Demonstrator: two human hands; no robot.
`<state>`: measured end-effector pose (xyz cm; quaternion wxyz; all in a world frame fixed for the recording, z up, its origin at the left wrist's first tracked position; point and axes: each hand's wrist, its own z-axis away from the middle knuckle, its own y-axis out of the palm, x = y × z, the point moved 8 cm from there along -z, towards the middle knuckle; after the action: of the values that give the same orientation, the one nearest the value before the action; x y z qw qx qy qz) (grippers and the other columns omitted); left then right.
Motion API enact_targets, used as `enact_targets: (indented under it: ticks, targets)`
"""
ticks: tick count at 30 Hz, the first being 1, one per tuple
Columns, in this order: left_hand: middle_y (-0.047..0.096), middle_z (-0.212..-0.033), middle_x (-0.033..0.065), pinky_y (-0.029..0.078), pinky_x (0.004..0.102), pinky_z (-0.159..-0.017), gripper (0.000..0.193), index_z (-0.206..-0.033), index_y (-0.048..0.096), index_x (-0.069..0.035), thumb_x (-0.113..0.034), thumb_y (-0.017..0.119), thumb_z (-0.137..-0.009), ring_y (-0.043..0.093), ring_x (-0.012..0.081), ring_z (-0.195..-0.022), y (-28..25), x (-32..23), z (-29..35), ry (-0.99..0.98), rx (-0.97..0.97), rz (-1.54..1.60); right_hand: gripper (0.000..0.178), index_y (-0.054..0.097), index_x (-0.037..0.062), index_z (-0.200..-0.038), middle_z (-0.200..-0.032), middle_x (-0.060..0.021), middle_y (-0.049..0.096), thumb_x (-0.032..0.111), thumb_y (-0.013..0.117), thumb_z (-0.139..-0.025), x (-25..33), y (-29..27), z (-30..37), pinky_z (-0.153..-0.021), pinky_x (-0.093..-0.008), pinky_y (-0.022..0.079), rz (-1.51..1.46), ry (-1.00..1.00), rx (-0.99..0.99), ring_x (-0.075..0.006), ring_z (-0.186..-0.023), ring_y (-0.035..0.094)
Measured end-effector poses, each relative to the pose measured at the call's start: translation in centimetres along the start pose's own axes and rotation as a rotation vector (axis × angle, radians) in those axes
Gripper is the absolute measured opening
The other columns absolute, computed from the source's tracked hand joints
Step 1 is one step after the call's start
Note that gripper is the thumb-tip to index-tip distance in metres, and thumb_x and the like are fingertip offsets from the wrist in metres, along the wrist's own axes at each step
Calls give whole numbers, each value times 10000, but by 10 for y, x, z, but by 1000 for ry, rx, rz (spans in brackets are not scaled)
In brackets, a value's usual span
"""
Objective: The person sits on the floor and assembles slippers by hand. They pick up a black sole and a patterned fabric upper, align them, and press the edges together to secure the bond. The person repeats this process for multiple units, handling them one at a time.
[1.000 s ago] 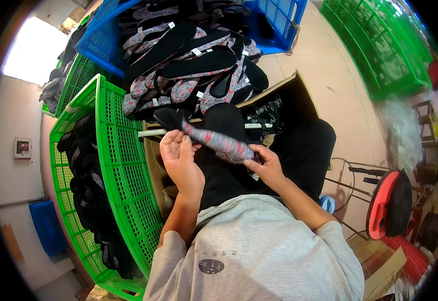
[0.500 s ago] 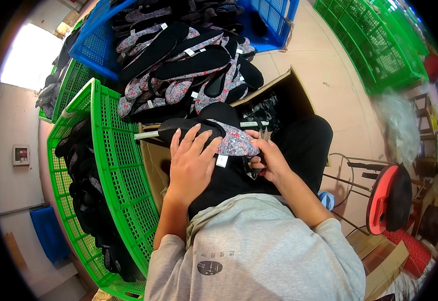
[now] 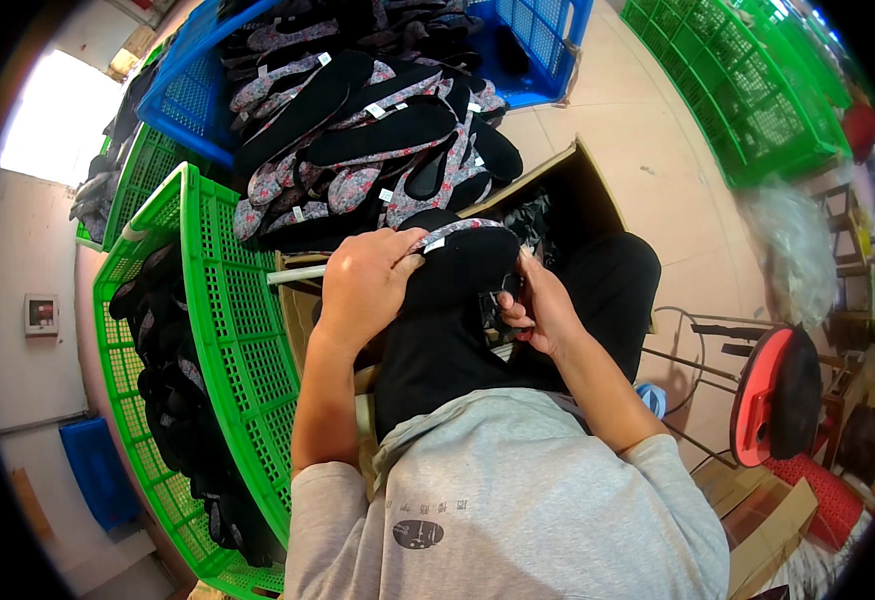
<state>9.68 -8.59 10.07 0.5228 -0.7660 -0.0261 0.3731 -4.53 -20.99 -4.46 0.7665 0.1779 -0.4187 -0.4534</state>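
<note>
A slipper (image 3: pixel 462 265) with a grey-and-red floral upper hangs over my lap, its black flat face turned toward me. My left hand (image 3: pixel 365 282) is closed on its left end, thumb and fingers pinching the floral edge. A small white tag (image 3: pixel 434 244) sticks out of that edge. My right hand (image 3: pixel 545 308) is at the slipper's right end, its fingers curled round dark-handled scissors (image 3: pixel 495 312); the blades are mostly hidden now. Beyond the slipper lies a large pile of similar floral slippers (image 3: pixel 382 135), many with white tags.
A green crate (image 3: pixel 242 340) of dark slippers stands at my left, and a blue crate (image 3: pixel 547 45) behind the pile. An open cardboard box (image 3: pixel 597 190) sits before my knees. Farther right are green crates (image 3: pixel 737 90) and a red-and-black round stool (image 3: pixel 762 395).
The slipper has been turned over: its floral upper faced me before, now its black side does. My left hand has shifted its grip to the edge. The scissor blades no longer show clearly.
</note>
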Motion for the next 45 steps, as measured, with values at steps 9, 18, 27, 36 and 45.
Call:
enact_targets:
  ticks: [9,18,27,36,45]
  targets:
    - [705,-989,158,499,398,-832,282,-1080,700,-39,-160,687,-825,649,361,-942,25,38,24,-297,174,126,394,533,87,-916,-667,-73,595,468,511,-1015,-20,-1,6,-395,-213,300,96,114,-2,-92,-458,429]
    - [704,-938,70,512,395,-778,219,-932,732,-67,-111,698,-720,661,256,-889,-11,-58,43,453,-299,-138,597,472,81,-1410,-907,-118,658,533,324,-1050,10,9,10,-405,-212,296,56,-78,178,-102,-451,408]
    - [652,-1137,118,477,405,-933,513,-1233,607,-33,2,685,-727,608,306,-1059,33,-67,32,331,-197,189,331,539,83,-1265,-1036,-28,641,197,598,-961,73,-16,26,-617,-197,477,145,-618,-141,-72,-780,606]
    - [600,-1101,35,440,305,-964,266,-1184,543,-71,-240,615,-991,565,131,-1041,164,-46,9,-444,134,1721,370,621,-12,-1146,-1091,-75,643,57,759,-810,124,-16,86,-898,-284,487,791,-909,-116,-142,-970,603]
    - [572,-806,-32,466,257,-731,200,-945,583,-134,-326,624,-987,552,86,-748,171,-12,73,-872,-28,1722,335,625,-30,-1132,-1137,-107,679,29,770,-835,55,6,79,-873,-271,511,907,-752,69,-123,-1001,619]
